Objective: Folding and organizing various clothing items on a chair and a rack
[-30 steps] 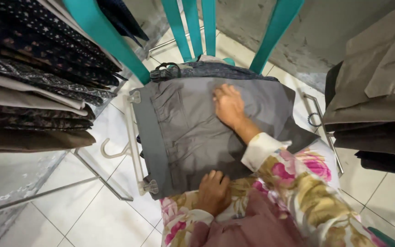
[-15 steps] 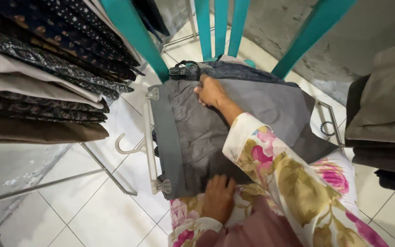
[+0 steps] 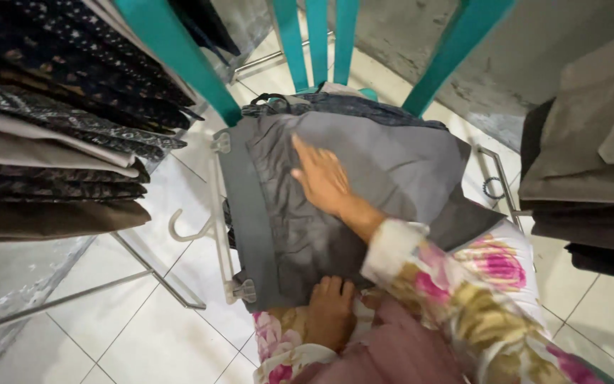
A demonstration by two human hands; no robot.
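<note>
Two hands rest on a grey garment [image 3: 385,171] clipped to a white clip hanger [image 3: 223,213] that lies just left of them. Nearest the hanger, the left hand [image 3: 330,311] presses flat, gripping nothing, on the garment's near edge. Farther out and to the right, the right hand [image 3: 323,178] lies spread open, palm down, on the middle of the cloth.

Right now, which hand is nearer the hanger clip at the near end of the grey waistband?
Left. The left hand rests on the grey garment edge just beside the near hanger clip; the right hand lies flat mid-garment, farther away.
</note>
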